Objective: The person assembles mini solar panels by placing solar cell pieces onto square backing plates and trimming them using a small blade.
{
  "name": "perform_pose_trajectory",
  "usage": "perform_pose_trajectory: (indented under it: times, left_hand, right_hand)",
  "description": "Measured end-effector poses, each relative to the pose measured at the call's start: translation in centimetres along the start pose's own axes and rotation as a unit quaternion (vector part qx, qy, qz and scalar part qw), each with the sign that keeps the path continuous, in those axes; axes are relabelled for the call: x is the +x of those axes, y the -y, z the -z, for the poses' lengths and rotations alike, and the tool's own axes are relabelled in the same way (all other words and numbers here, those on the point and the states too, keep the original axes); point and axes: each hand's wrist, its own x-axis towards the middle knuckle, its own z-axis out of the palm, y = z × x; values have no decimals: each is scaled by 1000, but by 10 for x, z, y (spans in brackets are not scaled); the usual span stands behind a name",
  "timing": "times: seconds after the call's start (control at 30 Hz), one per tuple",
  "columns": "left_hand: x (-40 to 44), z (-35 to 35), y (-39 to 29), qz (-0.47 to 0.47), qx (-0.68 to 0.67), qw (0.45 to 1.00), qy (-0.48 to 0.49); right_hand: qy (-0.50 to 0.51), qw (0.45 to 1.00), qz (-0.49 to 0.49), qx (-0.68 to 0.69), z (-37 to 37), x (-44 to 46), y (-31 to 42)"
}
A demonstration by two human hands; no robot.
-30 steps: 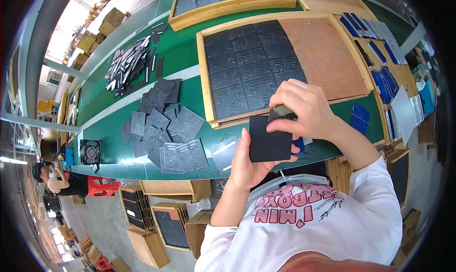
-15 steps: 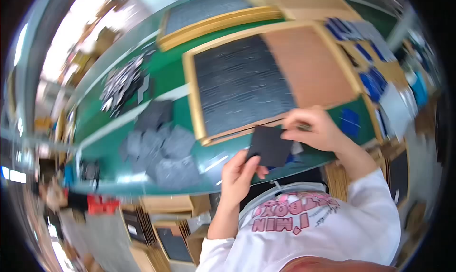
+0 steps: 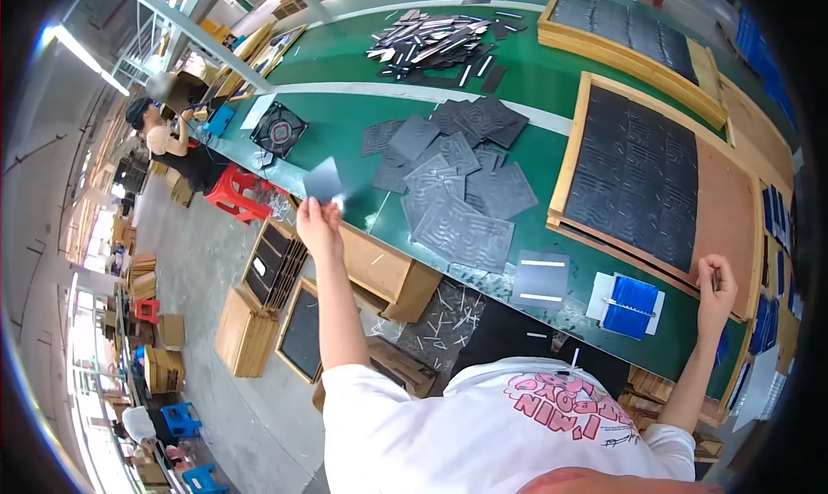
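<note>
A square grey sheet (image 3: 323, 182) stands left of centre in the frame, its face catching light, seen against the edge of the green table (image 3: 345, 80); whether it touches the tabletop I cannot tell. The left hand (image 3: 319, 225) has it pinched at the lower edge between thumb and bent fingers. Just beyond, toward the upper left, is a black fan (image 3: 279, 130) (its hub shows red).

Right of the sheet, mid-frame, lies a loose heap of dark ridged plates (image 3: 463, 235), overlapping at all angles. Below and right of that heap are a flat sheet with two white strips (image 3: 541, 278) and a blue pad (image 3: 628, 308). At the upper centre is a pile of thin strips (image 3: 431, 47).

Far right, the right hand (image 3: 718, 285) is loosely curled over the near side of a wooden frame (image 3: 565, 176) partly filled with dark panels; I cannot tell whether its fingers hold anything. At upper left, another person (image 3: 177, 144) sits on a red stool (image 3: 237, 194).
</note>
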Motion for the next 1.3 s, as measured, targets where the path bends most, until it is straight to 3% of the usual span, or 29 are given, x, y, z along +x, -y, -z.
perform_pose_trajectory:
  times: [0.13, 0.33, 0.4, 0.53, 0.63, 0.67, 0.73, 0.83, 0.93, 1.0, 1.1, 1.17, 1.2, 1.3]
  left_hand:
    - [69, 17, -16, -44, -34, 998, -43]
    - [148, 103, -1, -82, -64, 985, -136]
    - [179, 124, 0, -83, -38, 972, -218]
    - [266, 138, -15, -126, -17, 974, -188]
    - [312, 112, -32, -84, -18, 990, -109]
    - [329, 109, -31, -3, -4, 994, -109]
    - [339, 102, -20, 52, 141, 975, -167]
    - [350, 124, 24, -105, 237, 950, -174]
    - [250, 68, 14, -287, 389, 832, -272]
    - [206, 45, 15, -357, 403, 821, -192]
    - [95, -10, -7, -260, 351, 894, 98]
    - [26, -29, -19, -241, 405, 818, 330]
    - [-6, -40, -23, -269, 425, 766, 401]
    - [-90, -71, -35, -272, 523, 613, 526]
  right_hand:
    - [-7, 1000, 10, -28, 4, 2, -6]
    - [-46, 996, 0, -74, 18, -6, -14]
    - [-38, 995, 0, -87, 24, -11, -19]
    - [-22, 989, 11, -143, 39, -17, -32]
    - [-48, 987, 7, -150, 34, -18, -17]
    - [-45, 985, 8, -166, 31, -17, -9]
    - [-35, 979, 11, -200, 21, -17, 14]
    - [-2, 977, 17, -214, 12, -17, 24]
    - [13, 963, 27, -266, 3, -14, 36]
    - [-11, 969, 58, -240, -6, -10, 44]
    - [18, 958, 54, -281, -3, -4, 59]
    - [2, 962, 71, -265, -7, -4, 54]
    - [-2, 965, 66, -252, -9, -5, 56]
    - [-23, 972, 74, -220, -17, -6, 58]
